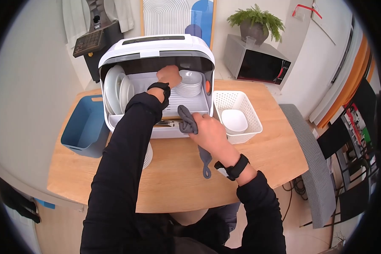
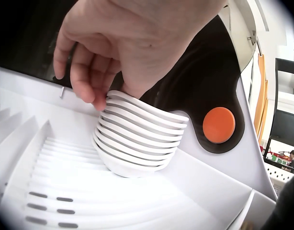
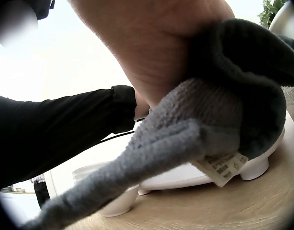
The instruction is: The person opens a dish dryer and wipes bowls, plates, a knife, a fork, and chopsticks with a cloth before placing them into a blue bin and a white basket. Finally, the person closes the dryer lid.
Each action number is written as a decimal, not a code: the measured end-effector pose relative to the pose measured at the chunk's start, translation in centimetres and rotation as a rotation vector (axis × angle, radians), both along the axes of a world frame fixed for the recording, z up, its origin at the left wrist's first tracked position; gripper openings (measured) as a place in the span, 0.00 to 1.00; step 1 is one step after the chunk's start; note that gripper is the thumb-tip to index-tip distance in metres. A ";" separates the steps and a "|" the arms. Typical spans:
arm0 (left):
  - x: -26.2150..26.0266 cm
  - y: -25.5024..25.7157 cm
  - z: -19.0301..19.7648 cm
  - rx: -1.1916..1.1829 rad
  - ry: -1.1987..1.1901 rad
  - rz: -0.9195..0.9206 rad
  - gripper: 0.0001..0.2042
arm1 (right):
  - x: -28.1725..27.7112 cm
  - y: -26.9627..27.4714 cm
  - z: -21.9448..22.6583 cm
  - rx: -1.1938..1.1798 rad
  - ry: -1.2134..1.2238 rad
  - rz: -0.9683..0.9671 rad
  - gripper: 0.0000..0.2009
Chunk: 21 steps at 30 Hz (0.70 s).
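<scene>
My left hand reaches inside a white dish cabinet with its lid up. In the left wrist view its thumb and fingertips pinch the rim of the top bowl in a neat stack of small white bowls. The stack stands on the ribbed white rack, beside an orange round knob. My right hand grips a bunched grey cloth at the cabinet's front edge. A looped end dangles below that hand, and a label shows on the cloth.
White plates stand upright at the rack's left. A blue bin is left of the cabinet; a white perforated basket holding a white bowl is right. More white dishes sit on the table under my left arm.
</scene>
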<state>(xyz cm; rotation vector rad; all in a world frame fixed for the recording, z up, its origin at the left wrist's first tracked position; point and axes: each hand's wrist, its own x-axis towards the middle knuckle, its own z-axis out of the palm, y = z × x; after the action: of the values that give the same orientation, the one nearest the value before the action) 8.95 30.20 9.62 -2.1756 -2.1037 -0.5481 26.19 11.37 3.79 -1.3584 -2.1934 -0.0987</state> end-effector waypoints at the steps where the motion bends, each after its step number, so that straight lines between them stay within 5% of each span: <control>1: -0.1 0.2 0.0 0.015 -0.012 0.009 0.14 | 0.0 0.0 -0.1 0.004 0.003 0.004 0.19; 5: -1.2 0.0 1.7 -0.095 -0.243 -0.044 0.12 | 0.0 -0.1 0.0 -0.013 0.021 -0.002 0.18; 8: -2.7 0.3 1.7 0.025 -0.172 -0.080 0.12 | 0.0 -0.2 0.5 -0.045 0.021 -0.005 0.19; 16: -7.2 -14.3 2.9 0.175 -0.360 -0.209 0.11 | 2.4 -1.3 5.4 -0.228 0.266 -0.018 0.27; 18: -8.4 -16.5 2.0 0.271 -0.351 -0.223 0.11 | 1.9 -2.0 7.4 -0.133 0.340 -0.038 0.33; 21: -8.8 -18.6 0.9 0.453 -0.297 -0.253 0.12 | -1.0 -3.3 10.1 -0.082 0.386 0.008 0.31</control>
<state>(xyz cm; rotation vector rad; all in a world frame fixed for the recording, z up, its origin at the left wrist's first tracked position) 0.12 11.61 10.47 -2.1930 -1.5980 -1.2974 25.17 8.04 13.89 -1.2880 -1.8939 0.2407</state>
